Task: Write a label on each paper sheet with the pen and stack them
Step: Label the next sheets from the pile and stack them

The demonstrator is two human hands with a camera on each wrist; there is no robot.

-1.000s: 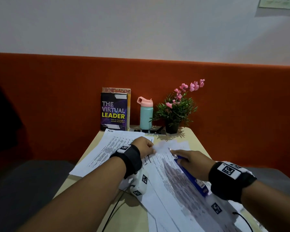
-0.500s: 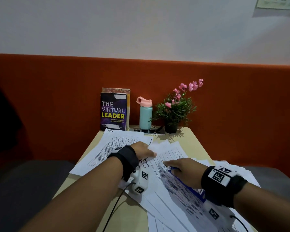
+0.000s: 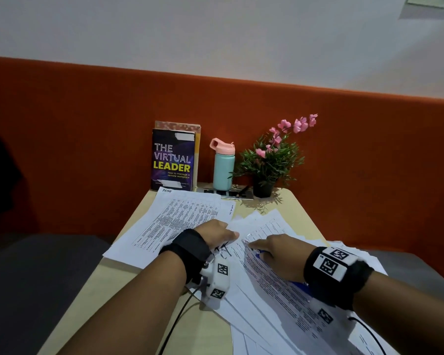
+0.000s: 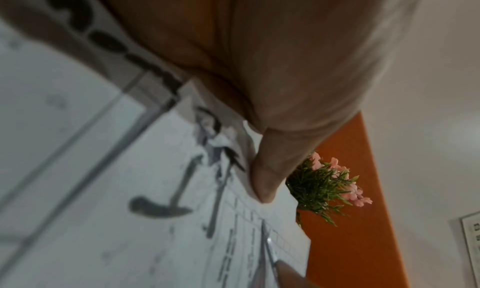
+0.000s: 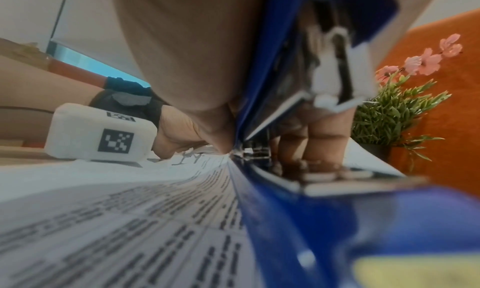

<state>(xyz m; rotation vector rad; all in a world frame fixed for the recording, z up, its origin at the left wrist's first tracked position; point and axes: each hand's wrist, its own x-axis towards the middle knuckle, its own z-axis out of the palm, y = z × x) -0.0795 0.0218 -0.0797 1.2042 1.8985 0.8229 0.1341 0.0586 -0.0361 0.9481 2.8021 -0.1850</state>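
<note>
A printed paper sheet (image 3: 280, 285) lies slanted on top of several loose sheets at the table's middle. My right hand (image 3: 274, 252) grips a blue pen (image 3: 258, 254), whose tip touches the sheet's upper part; the pen's body (image 5: 262, 107) runs under my palm. My left hand (image 3: 215, 234) rests on the sheet's top left corner, with its thumb (image 4: 267, 179) pressing the paper flat. Dark handwritten marks (image 4: 179, 191) lie beside that thumb. Another printed sheet (image 3: 180, 219) with handwriting at its top lies flat to the left, partly under my left wrist.
A book (image 3: 173, 162), a teal bottle with a pink lid (image 3: 223, 167) and a potted plant with pink flowers (image 3: 269, 162) stand at the table's far edge against an orange bench back (image 3: 87, 149). More sheets (image 3: 354, 252) overhang the right edge. A black cable (image 3: 180, 319) trails off the near edge.
My right hand has slid left and slightly nearer with the pen, so the tip now sits closer to my left hand. My left hand has stayed on the sheet's corner.
</note>
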